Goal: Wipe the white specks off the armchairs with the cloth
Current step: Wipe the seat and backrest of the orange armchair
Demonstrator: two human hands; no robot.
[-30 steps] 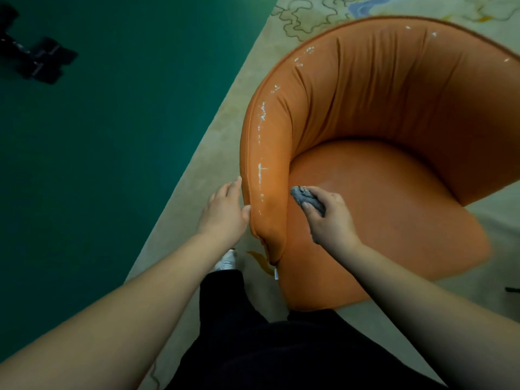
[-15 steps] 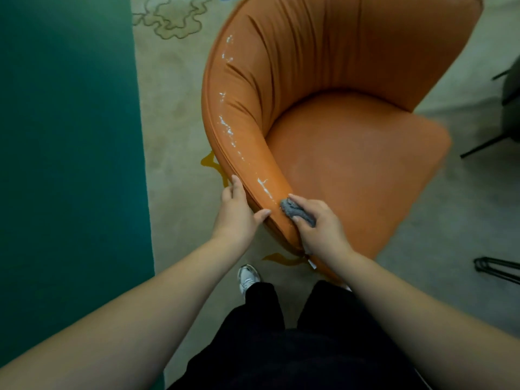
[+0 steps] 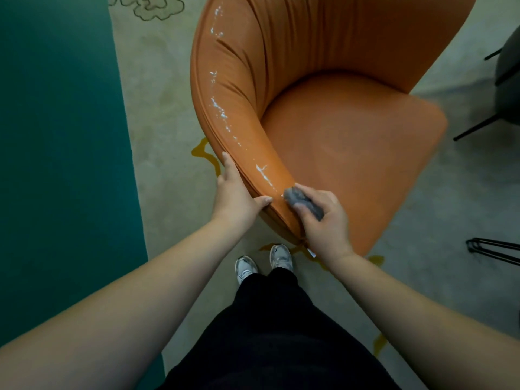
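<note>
Top of the armchair (image 3: 323,80) back is cut off by the frame edge, and my right hand (image 3: 323,220) covers most of the cloth (image 3: 302,202), only a grey wad shows. My left hand (image 3: 236,192) fingers (image 3: 226,160) go round the outer side of the arm, tips hidden. At the right edge, a dark seat (image 3: 509,80) and black wire legs (image 3: 492,247) are cropped; can't tell what they are.
</note>
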